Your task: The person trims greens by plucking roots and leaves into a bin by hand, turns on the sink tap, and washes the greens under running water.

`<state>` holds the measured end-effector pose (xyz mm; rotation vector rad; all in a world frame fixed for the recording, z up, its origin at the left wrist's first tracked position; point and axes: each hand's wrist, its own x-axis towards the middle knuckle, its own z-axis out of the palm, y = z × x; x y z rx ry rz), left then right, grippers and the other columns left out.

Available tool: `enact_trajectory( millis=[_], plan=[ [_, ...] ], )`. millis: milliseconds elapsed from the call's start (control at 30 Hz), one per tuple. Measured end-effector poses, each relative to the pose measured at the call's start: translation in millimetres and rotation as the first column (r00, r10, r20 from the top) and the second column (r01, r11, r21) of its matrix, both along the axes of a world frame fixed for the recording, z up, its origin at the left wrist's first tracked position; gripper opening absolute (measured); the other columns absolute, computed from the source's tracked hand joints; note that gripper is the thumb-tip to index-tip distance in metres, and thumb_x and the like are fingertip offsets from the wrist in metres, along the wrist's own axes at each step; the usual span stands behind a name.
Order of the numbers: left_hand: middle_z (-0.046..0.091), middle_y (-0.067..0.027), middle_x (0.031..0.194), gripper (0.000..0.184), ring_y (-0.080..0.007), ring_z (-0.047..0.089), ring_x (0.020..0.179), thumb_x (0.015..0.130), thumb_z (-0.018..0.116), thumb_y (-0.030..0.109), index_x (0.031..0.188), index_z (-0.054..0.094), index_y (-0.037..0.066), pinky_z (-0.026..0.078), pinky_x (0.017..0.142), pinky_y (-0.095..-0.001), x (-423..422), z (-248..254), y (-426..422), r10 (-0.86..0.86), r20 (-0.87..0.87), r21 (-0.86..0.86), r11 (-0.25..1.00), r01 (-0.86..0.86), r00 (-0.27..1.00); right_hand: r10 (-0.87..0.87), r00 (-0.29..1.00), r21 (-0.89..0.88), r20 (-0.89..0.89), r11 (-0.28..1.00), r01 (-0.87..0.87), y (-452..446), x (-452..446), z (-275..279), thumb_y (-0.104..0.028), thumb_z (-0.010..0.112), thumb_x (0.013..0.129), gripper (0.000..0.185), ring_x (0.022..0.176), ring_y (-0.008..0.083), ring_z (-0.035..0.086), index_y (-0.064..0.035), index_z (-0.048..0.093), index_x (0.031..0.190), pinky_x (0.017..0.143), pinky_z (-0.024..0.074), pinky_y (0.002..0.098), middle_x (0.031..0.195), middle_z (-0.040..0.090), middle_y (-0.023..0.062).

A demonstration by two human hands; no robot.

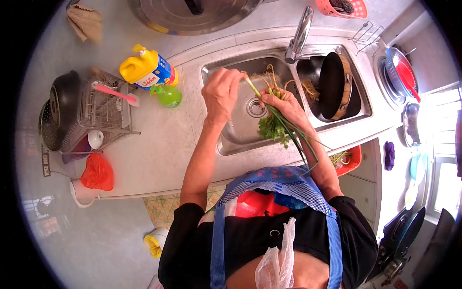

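Observation:
Over the left basin of the steel sink (231,137), my right hand (288,108) is closed around a bunch of green herbs. Long thin scallion leaves (294,134) trail from it toward the apron, and leafy cilantro or parsley (272,127) hangs below the fingers. Stringy brown roots (271,76) stick out at the top of the bunch. My left hand (222,94) is closed, its fingertips pinching the pale root end of a scallion (251,85) that slants across to the right hand. What lies inside the left palm is hidden.
A chrome faucet (299,36) stands behind the sink. The right basin holds a dark wok (333,86). To the left are a yellow detergent jug (149,67), a green spray bottle (167,95) and a wire dish rack (107,108). A red basket (353,161) sits below the counter edge.

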<state>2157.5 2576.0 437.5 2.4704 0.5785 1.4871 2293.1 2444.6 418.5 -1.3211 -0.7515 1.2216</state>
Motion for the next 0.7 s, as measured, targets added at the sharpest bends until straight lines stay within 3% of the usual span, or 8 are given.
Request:
enact_trajectory(
  millis=[133,233,267,333,400,467,600,700],
  plan=[
    [0.056,-0.007,0.072,0.004,-0.0201,0.054,0.063,0.077,0.062,0.005,0.081,0.062,0.003,0.042,0.055,-0.0301,-12,5,28,0.133,0.038,0.025,0.991,-0.134,0.99,0.049,0.998,0.015,0.037,0.999,-0.049,-6,-4,7,-0.019,0.059,0.083,0.019,0.059,0.0021,0.046,-0.0055,0.061,0.096,0.053,0.0354,0.0168,0.072,0.058,-0.0049],
    [0.056,-0.0028,0.071,0.007,-0.0104,0.053,0.062,0.084,0.06,0.012,0.086,0.062,0.006,0.041,0.053,-0.024,-21,6,36,0.056,0.186,-0.331,0.944,0.009,0.981,-0.007,1.0,0.042,0.003,0.999,0.007,-8,-3,1,-0.015,0.062,0.081,0.017,0.062,0.0033,0.05,-0.0054,0.06,0.095,0.055,0.0388,0.0178,0.073,0.059,-0.0034],
    [0.056,-0.0028,0.071,0.007,-0.0104,0.053,0.062,0.084,0.06,0.012,0.086,0.062,0.006,0.041,0.053,-0.024,-22,3,32,0.054,0.185,-0.332,0.943,0.01,0.981,-0.05,0.995,0.056,-0.088,0.997,0.055,-7,-1,-5,-0.013,0.064,0.08,0.017,0.064,0.004,0.052,-0.0058,0.06,0.094,0.056,0.0401,0.0181,0.074,0.059,-0.0029],
    [0.057,-0.0011,0.073,0.013,-0.0076,0.051,0.06,0.086,0.058,0.017,0.091,0.061,0.005,0.04,0.052,-0.0216,-24,4,18,-0.072,0.333,-0.783,0.535,0.318,0.94,-0.091,0.979,0.065,-0.181,0.992,0.104,-5,1,-10,-0.011,0.066,0.078,0.017,0.066,0.0047,0.053,-0.0061,0.06,0.094,0.057,0.0414,0.0185,0.075,0.059,-0.0023],
    [0.058,-0.0012,0.074,0.016,-0.006,0.049,0.058,0.088,0.056,0.019,0.093,0.06,0.004,0.038,0.051,-0.0194,-19,-5,10,-0.145,0.383,-0.774,0.489,0.403,0.912,-0.113,0.939,0.066,-0.326,0.988,0.142,-2,1,-10,-0.009,0.07,0.075,0.02,0.059,0.005,0.05,-0.008,0.059,0.091,0.05,0.0381,0.0192,0.071,0.056,-0.0036],
    [0.058,-0.001,0.074,0.016,-0.0042,0.045,0.056,0.089,0.054,0.017,0.095,0.06,0.004,0.035,0.05,-0.0179,-13,-5,-9,-0.197,0.395,-0.846,0.302,0.439,0.897,-0.129,0.931,0.052,-0.342,0.986,0.156,-1,-1,-10,-0.007,0.071,0.074,0.021,0.058,0.0052,0.05,-0.0078,0.058,0.091,0.05,0.0388,0.0195,0.07,0.056,-0.0037],
    [0.057,-0.0011,0.076,0.017,-0.0029,0.04,0.056,0.089,0.053,0.014,0.1,0.06,0.003,0.032,0.049,-0.0167,-3,-11,-24,-0.253,0.441,-0.831,0.247,0.499,0.861,-0.14,0.934,0.07,-0.328,0.983,0.172,-1,-3,-13,-0.007,0.072,0.073,0.023,0.06,0.0053,0.05,-0.0079,0.058,0.091,0.051,0.0396,0.0196,0.072,0.055,-0.0039],
    [0.057,-0.0014,0.08,0.019,-0.0031,0.036,0.056,0.088,0.05,0.011,0.104,0.059,0.003,0.03,0.05,-0.0165,0,-19,-26,-0.23,0.455,-0.807,0.303,0.508,0.86,-0.148,0.946,0.102,-0.287,0.978,0.184,0,-5,-18,-0.008,0.072,0.073,0.023,0.062,0.0045,0.05,-0.0086,0.058,0.091,0.054,0.0386,0.0188,0.074,0.056,-0.0047]
  ],
)
